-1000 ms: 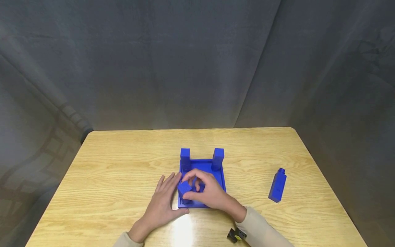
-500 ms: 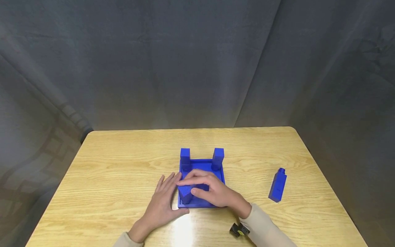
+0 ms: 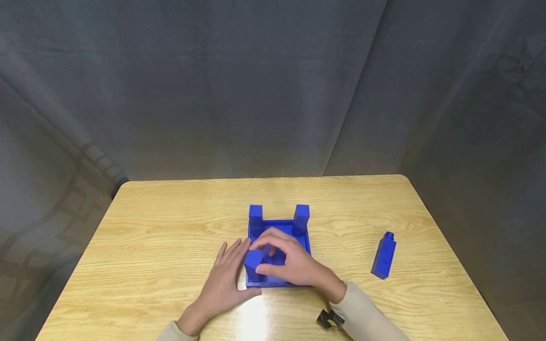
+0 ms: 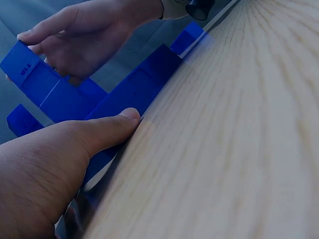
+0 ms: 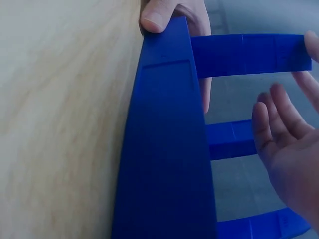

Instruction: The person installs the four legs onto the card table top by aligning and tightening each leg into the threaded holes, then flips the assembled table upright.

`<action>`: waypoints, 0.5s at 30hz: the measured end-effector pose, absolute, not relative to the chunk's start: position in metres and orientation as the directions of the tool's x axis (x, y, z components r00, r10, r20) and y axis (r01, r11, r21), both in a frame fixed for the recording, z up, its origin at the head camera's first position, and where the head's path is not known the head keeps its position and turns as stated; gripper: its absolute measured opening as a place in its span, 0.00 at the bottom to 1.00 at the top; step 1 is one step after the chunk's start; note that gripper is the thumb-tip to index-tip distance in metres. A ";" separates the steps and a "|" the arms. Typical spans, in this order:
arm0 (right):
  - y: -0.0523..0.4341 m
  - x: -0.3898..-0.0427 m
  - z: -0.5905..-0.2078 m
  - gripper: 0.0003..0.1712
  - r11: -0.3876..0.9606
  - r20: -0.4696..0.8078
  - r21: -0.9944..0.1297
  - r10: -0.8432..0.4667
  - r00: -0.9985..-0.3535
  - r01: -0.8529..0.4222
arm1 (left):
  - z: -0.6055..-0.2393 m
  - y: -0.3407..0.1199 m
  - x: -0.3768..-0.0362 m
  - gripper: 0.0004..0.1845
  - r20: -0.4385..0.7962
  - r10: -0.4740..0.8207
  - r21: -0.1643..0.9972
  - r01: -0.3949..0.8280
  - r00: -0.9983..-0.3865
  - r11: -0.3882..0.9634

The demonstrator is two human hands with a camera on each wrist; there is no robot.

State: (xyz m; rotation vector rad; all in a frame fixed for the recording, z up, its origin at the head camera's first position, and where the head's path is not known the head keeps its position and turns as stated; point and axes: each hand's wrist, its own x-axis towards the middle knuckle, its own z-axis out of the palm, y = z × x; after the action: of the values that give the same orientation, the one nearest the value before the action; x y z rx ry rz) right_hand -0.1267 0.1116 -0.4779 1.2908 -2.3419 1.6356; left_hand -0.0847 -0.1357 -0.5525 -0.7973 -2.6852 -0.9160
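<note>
Blue square-section plastic-looking leg (image 3: pixel 252 271): upright, eight o'clock in the blue shallow square tray (image 3: pixel 273 282). Right hand (image 3: pixel 294 263): just flat across its top, now pinching it; I judge a regrip for turning. Left hand (image 3: pixel 226 284): spread, against tray.

Glare whitens the tabletop (image 3: pixel 341 246) in front, the curtain (image 3: pixel 239 94) is dim, and wrist views look bluish.

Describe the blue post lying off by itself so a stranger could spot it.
On the wooden table, find the blue tray beneath the right hand. Farther right lies one blue post. Unlike the three upright posts on the tray, it lies flat, its round peg showing.
</note>
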 end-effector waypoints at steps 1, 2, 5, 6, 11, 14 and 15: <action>0.111 -0.126 -0.477 0.23 0.129 0.428 -0.782 -0.601 -0.676 -0.610 | -0.553 -0.136 -0.085 0.66 0.344 0.429 0.508 0.550 -0.835 0.663; 0.110 -0.125 -0.477 0.24 0.139 0.420 -0.788 -0.591 -0.689 -0.600 | -0.553 -0.136 -0.085 0.66 0.345 0.430 0.508 0.551 -0.835 0.662; 0.107 -0.123 -0.477 0.24 0.149 0.399 -0.808 -0.573 -0.716 -0.569 | -0.553 -0.136 -0.085 0.66 0.343 0.428 0.511 0.549 -0.836 0.661; 0.107 -0.122 -0.477 0.25 0.148 0.397 -0.811 -0.570 -0.719 -0.565 | -0.553 -0.136 -0.085 0.67 0.342 0.428 0.513 0.548 -0.836 0.661; 0.106 -0.123 -0.481 0.27 0.127 0.424 -0.802 -0.568 -0.706 -0.584 | -0.553 -0.136 -0.085 0.66 0.342 0.428 0.514 0.548 -0.836 0.660; 0.106 -0.124 -0.482 0.29 0.112 0.438 -0.794 -0.575 -0.691 -0.597 | -0.554 -0.136 -0.085 0.66 0.343 0.429 0.515 0.549 -0.836 0.658; 0.106 -0.124 -0.482 0.30 0.106 0.438 -0.795 -0.580 -0.687 -0.597 | -0.554 -0.136 -0.085 0.66 0.344 0.428 0.517 0.549 -0.836 0.657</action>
State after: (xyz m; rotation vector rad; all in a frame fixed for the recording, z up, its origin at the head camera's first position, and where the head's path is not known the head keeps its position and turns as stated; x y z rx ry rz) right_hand -0.1240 0.1065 -0.4820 1.2374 -2.3251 1.6848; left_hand -0.0852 -0.1362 -0.5539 -0.7993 -2.6815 -0.9303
